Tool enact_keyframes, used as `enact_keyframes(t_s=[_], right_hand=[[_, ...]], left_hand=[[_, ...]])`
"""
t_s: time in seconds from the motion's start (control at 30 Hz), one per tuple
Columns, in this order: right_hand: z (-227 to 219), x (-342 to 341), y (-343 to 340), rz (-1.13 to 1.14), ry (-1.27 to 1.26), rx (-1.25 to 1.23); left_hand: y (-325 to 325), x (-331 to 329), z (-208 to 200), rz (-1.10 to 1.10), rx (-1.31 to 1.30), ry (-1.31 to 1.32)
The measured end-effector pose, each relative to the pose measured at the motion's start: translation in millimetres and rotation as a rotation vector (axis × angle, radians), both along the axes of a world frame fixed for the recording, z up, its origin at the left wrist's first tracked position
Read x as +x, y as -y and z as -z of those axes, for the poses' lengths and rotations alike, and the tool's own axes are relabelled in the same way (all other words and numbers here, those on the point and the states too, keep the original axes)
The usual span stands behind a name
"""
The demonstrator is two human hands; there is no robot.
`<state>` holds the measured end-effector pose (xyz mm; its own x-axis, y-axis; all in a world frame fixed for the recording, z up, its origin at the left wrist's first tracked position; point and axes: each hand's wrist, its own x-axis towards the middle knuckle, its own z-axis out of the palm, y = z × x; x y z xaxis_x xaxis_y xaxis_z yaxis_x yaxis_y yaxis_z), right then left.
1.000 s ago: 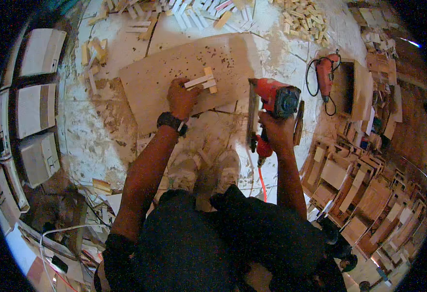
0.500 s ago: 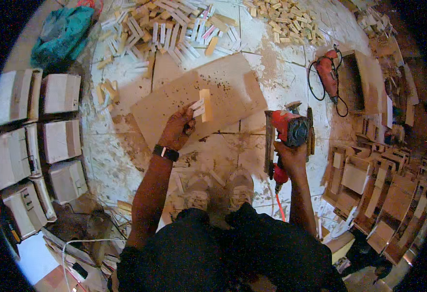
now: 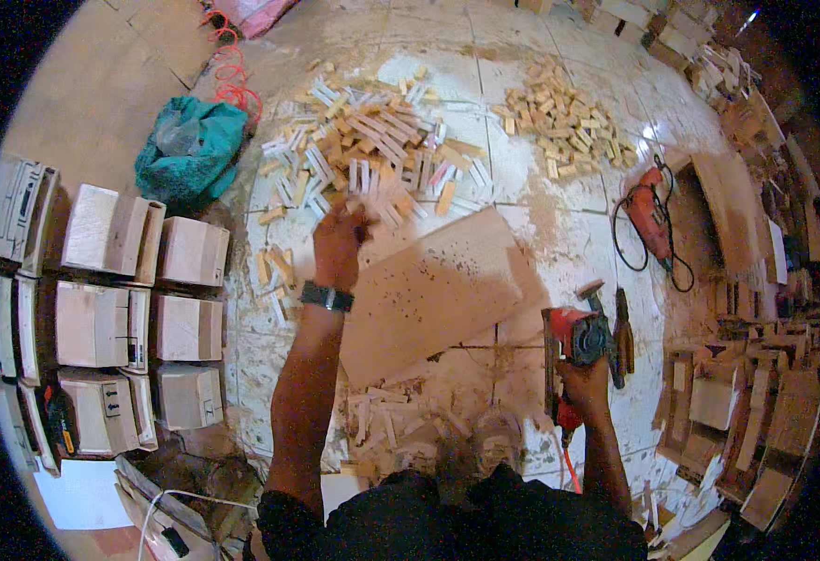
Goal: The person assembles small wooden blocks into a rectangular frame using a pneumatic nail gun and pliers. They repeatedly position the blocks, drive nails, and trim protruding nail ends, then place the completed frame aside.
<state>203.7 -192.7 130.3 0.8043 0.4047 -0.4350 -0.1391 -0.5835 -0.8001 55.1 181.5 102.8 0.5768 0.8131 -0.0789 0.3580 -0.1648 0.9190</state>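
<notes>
My right hand is wrapped round the handle of a red and black pneumatic nail gun. A thin red air hose runs down from its grip. My left hand, with a dark watch on its wrist, reaches to the near edge of a heap of wooden strips, many with white faces. Its fingers look curled but are blurred. A pale strip or two lies by the fingertips; whether they are held I cannot tell. Between my hands lies a brown board sprinkled with small dark bits.
A pile of small wooden blocks lies at the back right, near a red corded power tool. Pale wooden boxes stand in rows at left, below a teal sack. Stacked wooden parts line the right. My shoes are near the board.
My left hand has moved from over the board to the strip heap. The strips it held over the board are gone from there. The view has shifted; the nail gun stays in my right hand.
</notes>
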Motion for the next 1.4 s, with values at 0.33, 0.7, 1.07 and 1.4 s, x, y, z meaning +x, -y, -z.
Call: enact_keyframes(t_s=[0.33,0.7,1.07,1.4], right_hand=[[12,1,7,0.015,-0.026,0.130],[42,9,16,-0.101,0.141,0.104],[40,3,24,-0.081,0.173,0.055],[21,-1,30,-0.108,0.046,0.064]], left_hand=[[83,-99,60,-0.023,-0.174,-0.072],[231,-289,135,0.059,0.414,-0.663],[239,-260,120,0.014,0.074,-0.703],[182,-293,125,-0.398,0.210,-0.822]])
